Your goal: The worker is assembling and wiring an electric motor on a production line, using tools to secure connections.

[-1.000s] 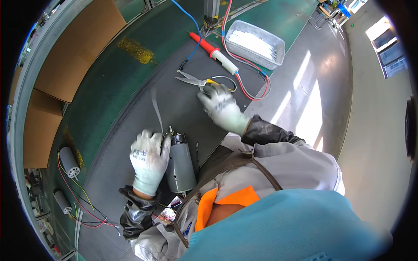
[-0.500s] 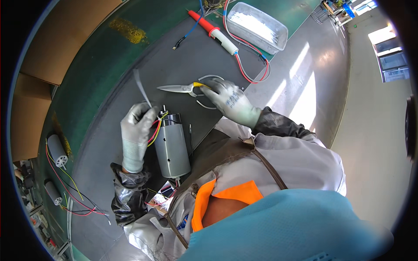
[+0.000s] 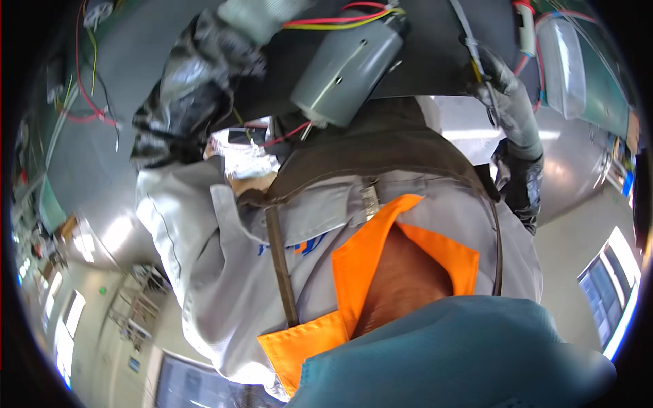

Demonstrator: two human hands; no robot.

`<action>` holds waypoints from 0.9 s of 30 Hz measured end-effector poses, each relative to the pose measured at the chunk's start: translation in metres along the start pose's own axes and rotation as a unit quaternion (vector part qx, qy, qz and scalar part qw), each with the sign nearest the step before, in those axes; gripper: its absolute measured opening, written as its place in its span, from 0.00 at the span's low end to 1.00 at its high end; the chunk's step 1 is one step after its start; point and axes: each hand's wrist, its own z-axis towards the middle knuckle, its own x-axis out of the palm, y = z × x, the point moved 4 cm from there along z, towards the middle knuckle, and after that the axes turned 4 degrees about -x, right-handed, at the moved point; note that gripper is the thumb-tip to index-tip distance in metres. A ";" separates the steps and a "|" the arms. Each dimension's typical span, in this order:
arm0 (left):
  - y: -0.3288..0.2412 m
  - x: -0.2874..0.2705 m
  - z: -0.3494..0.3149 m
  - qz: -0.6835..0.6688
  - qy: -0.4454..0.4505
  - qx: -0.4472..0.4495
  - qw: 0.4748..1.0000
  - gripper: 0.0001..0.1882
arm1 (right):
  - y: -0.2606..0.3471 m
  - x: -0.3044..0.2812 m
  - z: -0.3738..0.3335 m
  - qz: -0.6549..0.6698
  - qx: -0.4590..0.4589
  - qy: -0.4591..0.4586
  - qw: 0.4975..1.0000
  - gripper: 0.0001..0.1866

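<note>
A grey cylindrical motor (image 3: 348, 71) lies tilted near the table's front edge, with red and yellow wires (image 3: 333, 24) at its far end. My left hand (image 3: 262, 15), in a pale glove, is at the upper edge beside those wires. Only its wrist and part of the back show; the fingers are cut off by the picture's edge. To the right of the motor, my right hand (image 3: 511, 95) is closed around the scissors (image 3: 491, 102), whose handle has yellow on it. The long grey blade part points away from me, and blur hides its detail.
On the far right stand a translucent plastic box (image 3: 564, 71) and a red and white handheld tool (image 3: 525, 30) with its cable. Another motor (image 3: 98, 13) with loose wires (image 3: 92, 112) is on the left. The dark table's front edge runs just before my apron (image 3: 388, 139).
The view has swung, so the table now sits at the top. My right hand, still with the scissors, is farther from the motor. The white strip in my left hand is out of sight.
</note>
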 end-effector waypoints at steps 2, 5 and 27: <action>0.000 0.001 -0.013 0.243 -0.003 0.138 0.960 0.20 | 0.016 0.018 0.022 -0.082 -0.022 0.123 0.989 0.34; 0.028 -0.004 -0.019 -0.222 -0.030 -0.076 0.972 0.20 | 0.035 0.041 0.049 -0.196 -0.039 0.182 0.963 0.34; -0.105 0.004 -0.107 0.306 0.008 -0.050 0.951 0.35 | 0.073 0.062 0.050 -0.074 0.040 0.156 0.984 0.33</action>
